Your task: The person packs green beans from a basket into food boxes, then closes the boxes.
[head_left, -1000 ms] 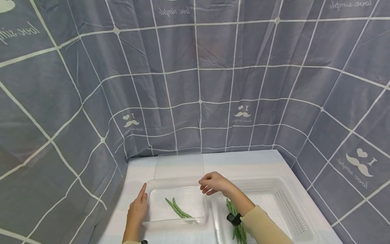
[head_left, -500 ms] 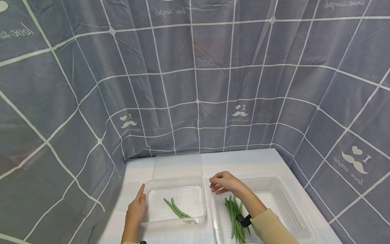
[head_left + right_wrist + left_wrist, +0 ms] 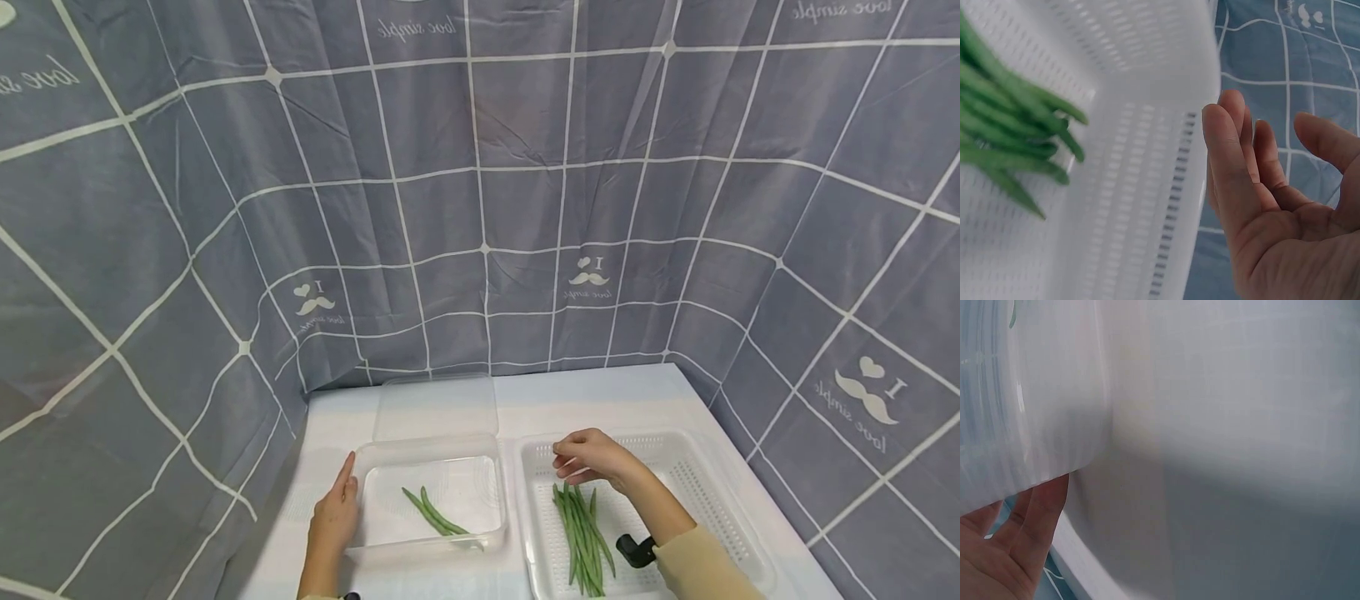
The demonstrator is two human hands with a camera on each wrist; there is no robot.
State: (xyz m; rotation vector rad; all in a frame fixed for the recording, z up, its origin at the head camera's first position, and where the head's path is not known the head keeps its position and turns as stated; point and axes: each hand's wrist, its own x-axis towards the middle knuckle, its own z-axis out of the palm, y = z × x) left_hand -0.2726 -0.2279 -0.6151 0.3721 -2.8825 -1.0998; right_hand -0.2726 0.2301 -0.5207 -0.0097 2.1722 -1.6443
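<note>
A clear plastic container (image 3: pixel 491 492) stands on the table with a few green beans (image 3: pixel 435 512) lying in it. My left hand (image 3: pixel 335 512) rests against its left wall, fingers extended; in the left wrist view the fingers (image 3: pixel 1047 494) touch the container's side. White and perforated, a basket (image 3: pixel 720 500) stands to the right, holding a bunch of green beans (image 3: pixel 581 537). Above the basket's far left part hovers my right hand (image 3: pixel 596 457), its fingers loosely bent. The right wrist view shows nothing between those fingers (image 3: pixel 1225 156) and the thumb.
Behind the container lies a flat clear lid (image 3: pixel 438 408) on the white table (image 3: pixel 585 400). A grey checked curtain (image 3: pixel 525 208) surrounds the table at the back and both sides.
My right hand has moved right, from over the container's right edge to over the basket, uncovering more of the bean bunch. The left hand has stayed at the container's left wall.
</note>
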